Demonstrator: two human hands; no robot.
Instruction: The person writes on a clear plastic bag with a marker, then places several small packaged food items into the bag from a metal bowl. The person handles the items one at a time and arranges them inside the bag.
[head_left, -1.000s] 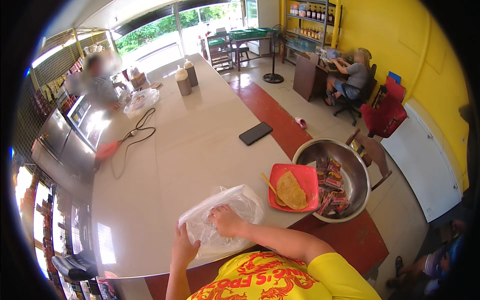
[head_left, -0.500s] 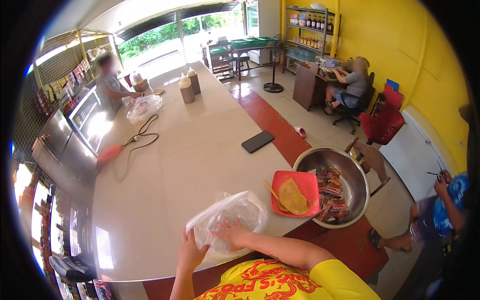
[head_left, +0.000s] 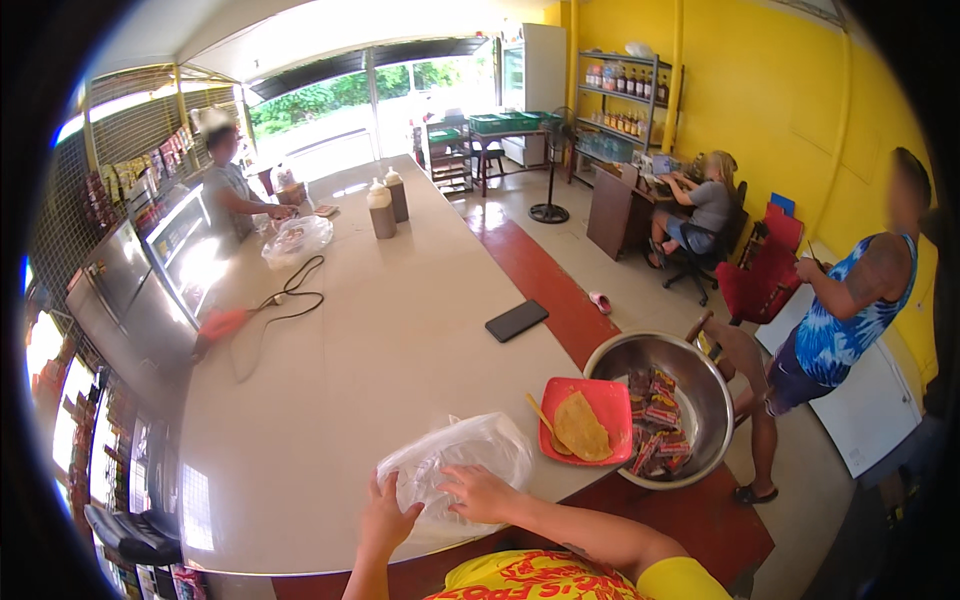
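A clear plastic bag (head_left: 485, 440) lies crumpled on the table near its front edge. My left hand (head_left: 388, 518) is at the bag's left side, fingertips against its edge and thumb spread apart. Over the bag's near part is my right hand (head_left: 480, 496), its fingers spread and bent, touching the film. Neither hand is closed round anything. Just right of the bag, a red square tray (head_left: 627, 421) holds a flat tan piece (head_left: 582, 427) and a wooden-looking stick (head_left: 540, 412).
A steel basin (head_left: 722, 400) with several dark red packets (head_left: 655, 440) stands beside the table (head_left: 400, 370). On the tabletop are a black phone (head_left: 517, 320), sauce bottles (head_left: 381, 210) and a cable (head_left: 300, 290). One person (head_left: 232, 185) works at the far left; another (head_left: 850, 300) stands right.
My right hand has drawn back slightly toward me, its fingers lifting from the bag's middle. The person at right has come upright and nearer the basin. The view has tilted up somewhat.
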